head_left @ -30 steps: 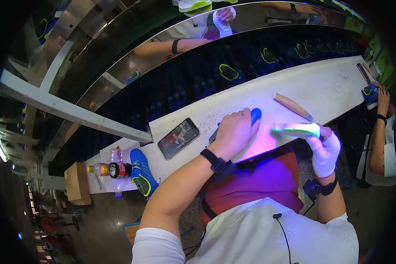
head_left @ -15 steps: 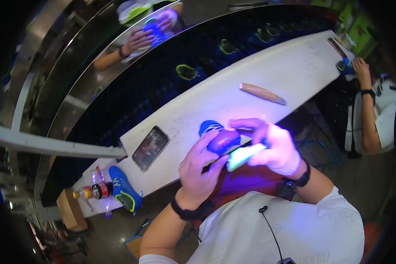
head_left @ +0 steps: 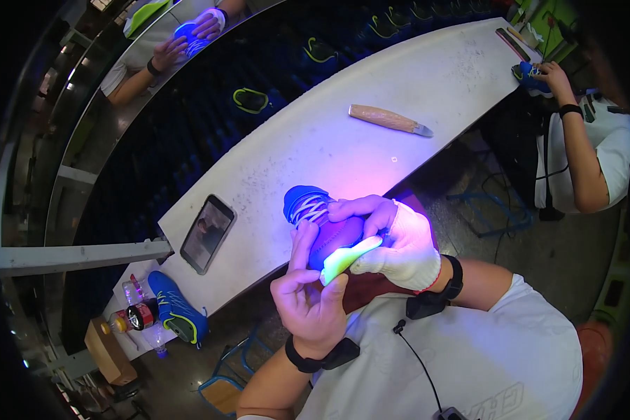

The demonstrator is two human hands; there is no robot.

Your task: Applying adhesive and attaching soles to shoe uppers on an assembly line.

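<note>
Under violet light I hold a blue lace-up shoe [head_left: 336,234] tilted above the near edge of the table. Its pale laces face up, and a bright yellow-green strip shows along its near side. My left hand [head_left: 311,308] is bare, with its fingertips and thumb closed on the near left edge of the shoe. My right hand [head_left: 399,245] wears a white glove with bare fingertips. Its fingers lie over the upper and its thumb presses along the yellow-green strip. The far side of the shoe is hidden.
On the white table [head_left: 273,164] lie a wooden-handled knife [head_left: 385,117] and a phone [head_left: 208,233]. A blue shoe [head_left: 177,308], bottles [head_left: 140,316] and a cardboard box [head_left: 110,353] are at left. Shoes [head_left: 250,101] line the dark rack beyond. A co-worker's hand [head_left: 554,80] touches a shoe at right.
The shoe has turned, showing more laces and its yellow-green strip. My left hand has shifted from its upper to its near edge. The whole view has shifted slightly.
</note>
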